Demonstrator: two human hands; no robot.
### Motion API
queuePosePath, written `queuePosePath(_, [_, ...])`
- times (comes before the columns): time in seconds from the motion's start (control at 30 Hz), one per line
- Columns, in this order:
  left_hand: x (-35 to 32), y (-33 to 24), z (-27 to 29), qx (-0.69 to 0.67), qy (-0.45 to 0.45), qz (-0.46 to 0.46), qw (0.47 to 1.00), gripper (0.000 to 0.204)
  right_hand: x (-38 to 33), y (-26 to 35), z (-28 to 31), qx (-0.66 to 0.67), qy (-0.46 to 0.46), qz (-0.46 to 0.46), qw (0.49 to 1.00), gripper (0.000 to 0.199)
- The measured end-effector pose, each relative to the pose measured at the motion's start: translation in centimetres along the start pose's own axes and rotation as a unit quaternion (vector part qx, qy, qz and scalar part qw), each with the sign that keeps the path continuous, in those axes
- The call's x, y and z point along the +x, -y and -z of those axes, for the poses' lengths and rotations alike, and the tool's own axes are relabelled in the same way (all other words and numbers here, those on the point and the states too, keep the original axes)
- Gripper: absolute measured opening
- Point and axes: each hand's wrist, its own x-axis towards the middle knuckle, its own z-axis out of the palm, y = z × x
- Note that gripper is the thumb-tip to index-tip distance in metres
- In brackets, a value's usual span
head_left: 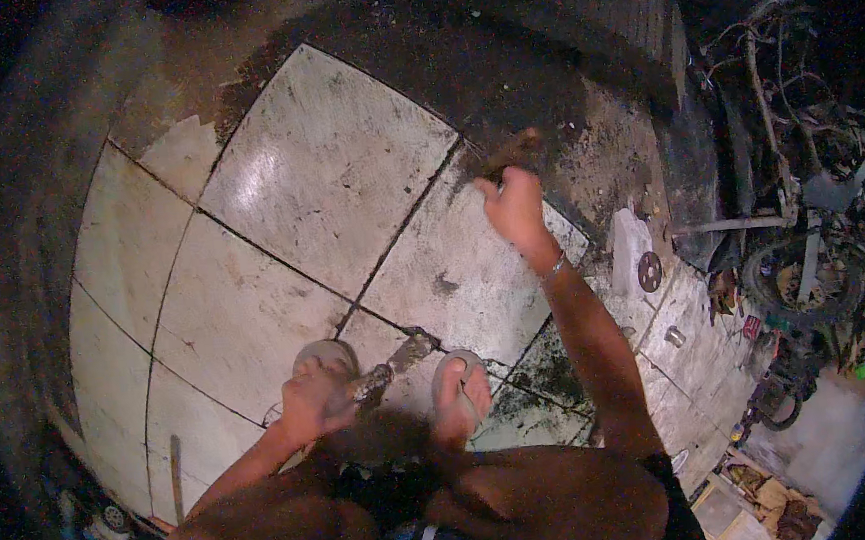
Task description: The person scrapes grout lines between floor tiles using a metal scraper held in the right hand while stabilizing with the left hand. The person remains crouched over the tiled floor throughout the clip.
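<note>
Pale, grime-streaked floor tiles point(335, 166) under a crouching person, both hands at work on the dirt.

Judging by the pose, the scrubbing or scraping step is in hand: the right hand point(514, 204) is clenched around one brown, blurred brush-like tool point(516, 150) at about one o'clock, on the edge of the dark soiled patch point(499, 75). The left hand point(312, 404), at about seven o'clock, has its fingers curled onto one muddy stick-like tool point(391, 365) lying along a tile joint beside the foot. Next would likely be a firm stroke across the blackened area, keeping the tool flat. Counted: two hands, two feet in grey flip-flops point(459, 368), one round rusty disc point(649, 271), one small metal cylinder point(674, 335), a tangle of scrap point(808, 194) at three o'clock.
</note>
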Motion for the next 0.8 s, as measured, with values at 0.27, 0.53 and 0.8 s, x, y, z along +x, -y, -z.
queuePosePath(0.27, [-0.3, 0.4, -0.6, 0.025, 0.008, -0.003, 1.0, 0.056, -0.5, 0.0, -0.8, -0.006, -0.052, 0.01, 0.999, 0.031])
queuePosePath(0.53, [-0.9, 1.0, -1.1, 0.015, 0.053, 0.031, 0.998, 0.065, -1.1, 1.2, -1.1, -0.025, -0.041, 0.034, 0.998, 0.036])
queuePosePath(0.8, [-2.0, 1.8, -1.8, 0.033, 0.043, 0.01, 0.998, 0.067, -1.3, 1.3, -2.0, -0.021, -0.039, 0.018, 0.999, 0.033])
